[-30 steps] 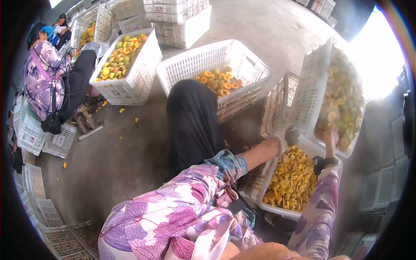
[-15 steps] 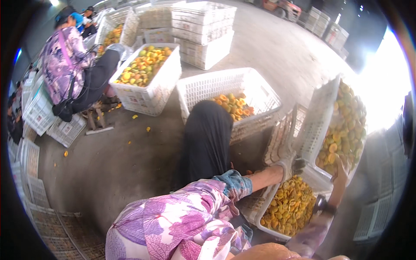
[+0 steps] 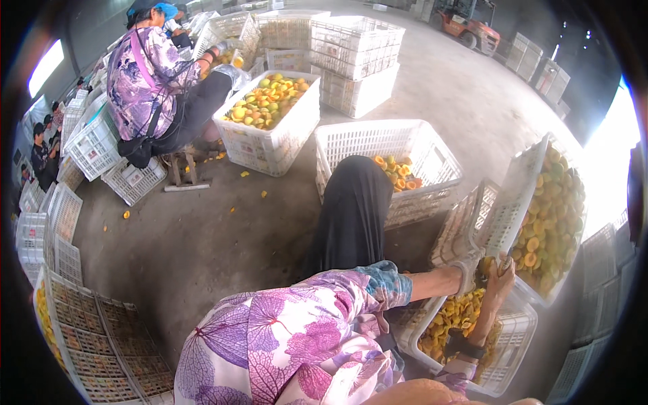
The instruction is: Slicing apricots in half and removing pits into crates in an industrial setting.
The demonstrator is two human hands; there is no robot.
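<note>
My left hand (image 3: 472,273), in a pale glove, and my bare right hand (image 3: 499,275) meet over a lower white crate (image 3: 520,344) holding yellow fruit pieces (image 3: 445,320). My right fingers are closed round a small object at the fingertips, too small to name. My left fingers are bent beside them, their contents hidden. Just above, a tilted white crate (image 3: 513,189) is full of yellow-green halved fruit (image 3: 547,226). Another white crate (image 3: 425,206) stands past my dark-trousered knee (image 3: 347,216), partly filled with orange fruit halves (image 3: 401,172).
A co-worker (image 3: 145,88) sits at the upper left by a crate of fruit (image 3: 266,148); other people (image 3: 42,154) are farther left. Stacked crates (image 3: 358,47) stand behind, crates (image 3: 108,317) line the lower left, and a red forklift (image 3: 466,27) is in the far background.
My right hand has come down from the fruit in the tilted crate to meet my left hand over the lower crate. The view has shifted, showing more background.
</note>
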